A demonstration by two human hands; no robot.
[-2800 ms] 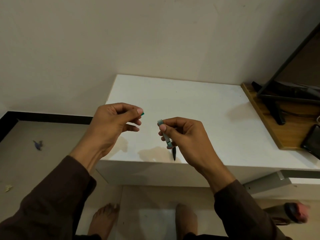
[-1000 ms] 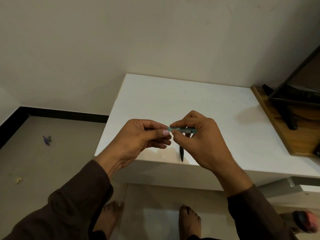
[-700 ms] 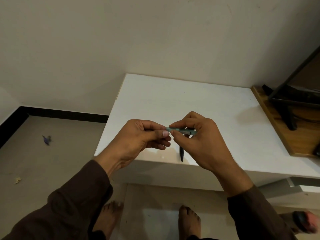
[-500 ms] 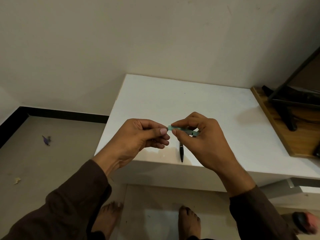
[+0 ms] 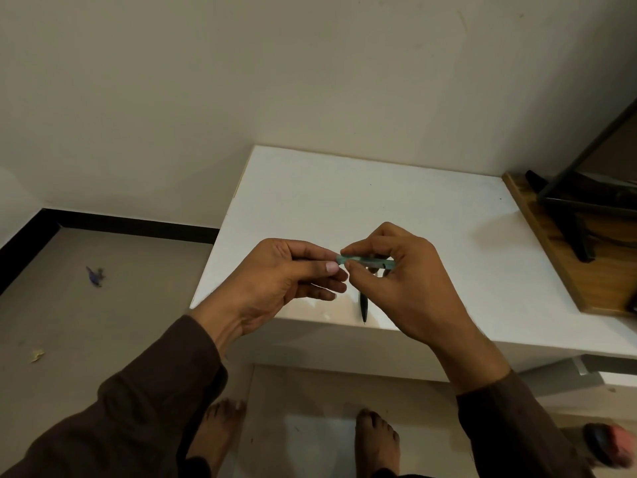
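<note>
**Two hands on one little barrel, looks like pen assembly**

Both hands are up over the front edge of the table (image 5: 344, 201), and from the head cam feed I read this as fitting something onto a pen.

The right hand (image 5: 406, 288) has the pale green barrel (image 5: 365, 261) clamped between thumb and fingertips. It holds it roughly level, in the air above the table, with the free end pointing left. That grip makes sense to me, since level and side-on leaves the end open for the other hand.

The left hand (image 5: 275, 281) is pinched shut, thumb against forefinger, right at that left end. It's either on the barrel's tip or on some tiny part going into it. The fingertips hide which, so I can't say.

Under the hands, a dark piece (image 5: 363, 307) lies on the table with its point at the front edge. My guess is it's parked there within easy reach, so it's probably the next bit to go in.

Off to the right there's a wood board (image 5: 551, 257) with a black stand (image 5: 582, 243) on it, well clear of the work. A purple scrap (image 5: 94, 274) sits on the floor to the left.

My one worry is the dark piece sitting that close to the edge, where a stray wrist could send it off.
</note>
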